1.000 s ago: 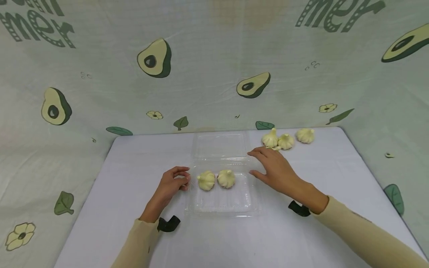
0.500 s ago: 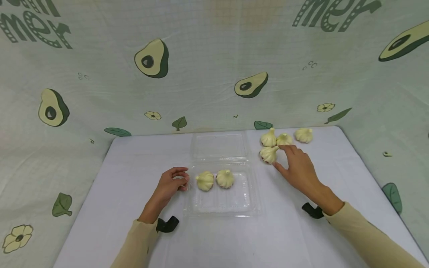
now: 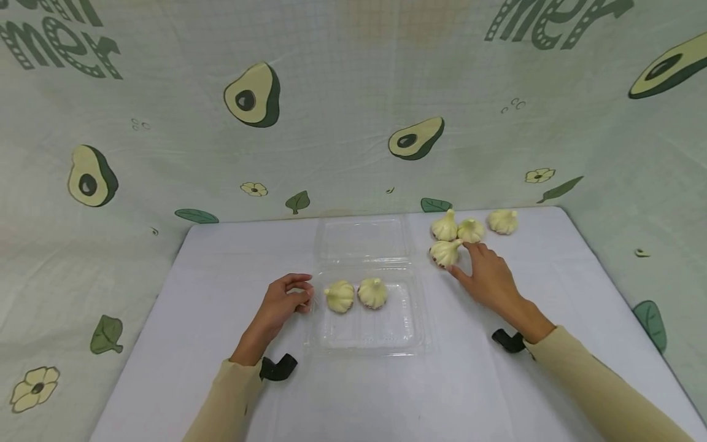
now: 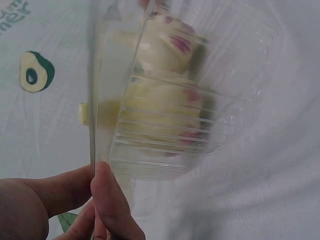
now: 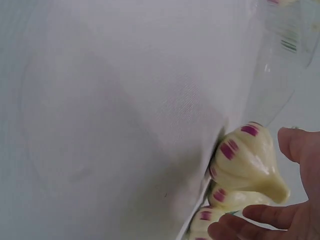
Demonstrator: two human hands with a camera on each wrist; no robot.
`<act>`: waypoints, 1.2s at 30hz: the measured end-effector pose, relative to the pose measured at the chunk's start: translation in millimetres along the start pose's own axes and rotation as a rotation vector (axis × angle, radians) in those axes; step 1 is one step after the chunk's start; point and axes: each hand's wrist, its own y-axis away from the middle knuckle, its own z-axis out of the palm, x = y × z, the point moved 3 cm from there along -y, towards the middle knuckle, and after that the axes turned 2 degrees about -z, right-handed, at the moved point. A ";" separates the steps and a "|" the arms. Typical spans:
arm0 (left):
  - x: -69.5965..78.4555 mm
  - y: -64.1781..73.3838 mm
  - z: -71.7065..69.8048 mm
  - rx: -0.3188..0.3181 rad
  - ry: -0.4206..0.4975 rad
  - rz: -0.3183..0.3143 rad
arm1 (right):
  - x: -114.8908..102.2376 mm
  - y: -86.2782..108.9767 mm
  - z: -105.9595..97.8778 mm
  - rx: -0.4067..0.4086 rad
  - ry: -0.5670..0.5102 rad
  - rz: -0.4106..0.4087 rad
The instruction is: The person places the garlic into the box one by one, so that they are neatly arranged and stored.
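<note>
My left hand [image 3: 285,301] pinches the left rim of a clear plastic clamshell container [image 3: 364,336] between thumb and fingers; the left wrist view shows the rim [image 4: 93,125] running up from the fingertips. Two garlic bulbs, one on the left [image 3: 339,297] and one on the right [image 3: 372,293], sit side by side in its base. To the right, my right hand [image 3: 488,276] is spread at another garlic bulb [image 3: 444,253] lying on the table. Its thumb stands slightly off that bulb [image 5: 245,157] in the right wrist view, fingers beside the neck.
Behind that bulb lie more garlic bulbs: two close together, left [image 3: 444,226] and right [image 3: 471,230], and one apart [image 3: 503,221] near the back right corner. The container's lid [image 3: 363,239] lies folded back. A patterned cloth [image 3: 342,123] hangs behind the white table [image 3: 237,245].
My right hand has moved right from the container's edge to the front bulb, which it covered a second ago, and has stayed there since. My left hand keeps its place on the rim.
</note>
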 end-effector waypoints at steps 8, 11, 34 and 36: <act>0.0 -0.9 0.4 0.009 -0.001 -0.006 | 5.1 -9.4 8.9 -0.037 -0.022 0.028; 0.0 -1.0 0.3 0.006 -0.003 -0.006 | 6.6 -12.2 11.2 -0.049 -0.031 0.038; -1.1 -1.1 0.1 0.000 -0.002 -0.002 | -0.4 -19.9 16.3 -0.070 -0.100 0.015; -1.3 -1.1 0.0 0.001 0.000 -0.003 | -0.8 -19.1 16.0 -0.058 -0.099 0.006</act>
